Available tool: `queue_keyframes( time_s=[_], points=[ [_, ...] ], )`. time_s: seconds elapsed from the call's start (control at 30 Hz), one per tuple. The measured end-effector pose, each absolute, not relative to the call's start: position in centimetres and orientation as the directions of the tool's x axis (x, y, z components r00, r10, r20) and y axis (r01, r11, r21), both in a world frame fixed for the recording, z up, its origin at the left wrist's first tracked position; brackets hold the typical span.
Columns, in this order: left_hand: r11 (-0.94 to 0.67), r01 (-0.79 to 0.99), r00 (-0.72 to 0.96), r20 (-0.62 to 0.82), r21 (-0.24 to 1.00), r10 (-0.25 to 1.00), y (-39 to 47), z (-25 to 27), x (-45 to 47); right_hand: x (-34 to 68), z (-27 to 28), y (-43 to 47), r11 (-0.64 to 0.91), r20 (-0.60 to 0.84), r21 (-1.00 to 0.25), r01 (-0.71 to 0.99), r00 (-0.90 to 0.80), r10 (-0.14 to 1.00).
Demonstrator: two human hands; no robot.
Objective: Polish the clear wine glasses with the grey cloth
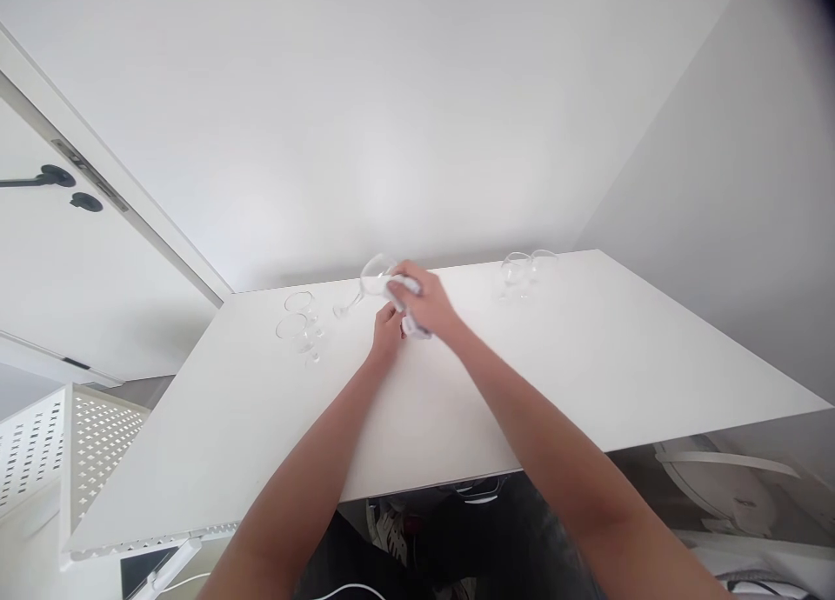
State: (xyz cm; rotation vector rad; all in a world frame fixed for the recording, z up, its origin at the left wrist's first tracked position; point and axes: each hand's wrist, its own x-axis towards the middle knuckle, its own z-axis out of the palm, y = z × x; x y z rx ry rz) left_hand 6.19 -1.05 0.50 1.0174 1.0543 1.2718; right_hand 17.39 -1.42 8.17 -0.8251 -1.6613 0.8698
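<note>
Above the middle of the white table, near its back edge, a clear stemmed wine glass [377,276] is tilted, its foot pointing to the lower left. My right hand [423,300] is closed at the bowl end of the glass, with a white cloth [415,327] bunched under its fingers. Just below and left of it, my left hand [389,329] has curled fingers against the hanging part of the cloth. The fingertips of the left hand are partly hidden.
Two clear stemmed glasses [291,326] stand on the table's left side. Another pair of glasses [517,274] is near the back edge at right. A wall [391,130] rises behind the white table [554,383]. A perforated white rack [97,435] stands at left.
</note>
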Motion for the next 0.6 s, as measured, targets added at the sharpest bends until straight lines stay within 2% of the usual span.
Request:
queue_keyframes(
  time_s=[0.07,0.17,0.3,0.6],
  points=[
    [0.003,-0.293,0.069,0.018,0.956,0.997,-1.3,0.4,5.5,20.9,8.2,-1.1,0.396,0.411,-0.911,-0.112,-0.288,0.865],
    [0.087,-0.432,0.244,0.024,0.898,0.97,-1.4,0.7,5.4,24.9,6.7,-0.6,0.254,0.335,-0.935,-0.246,-0.387,0.859],
    [0.206,-0.398,0.412,-0.026,0.894,0.911,-1.4,1.0,5.9,26.5,3.7,0.3,0.131,0.231,-0.958,-0.255,-0.412,0.881],
    [0.129,-0.342,0.481,0.055,0.931,0.875,-2.1,1.3,5.9,25.8,2.1,1.6,0.067,0.189,-0.946,-0.317,-0.372,0.909]
  ],
)
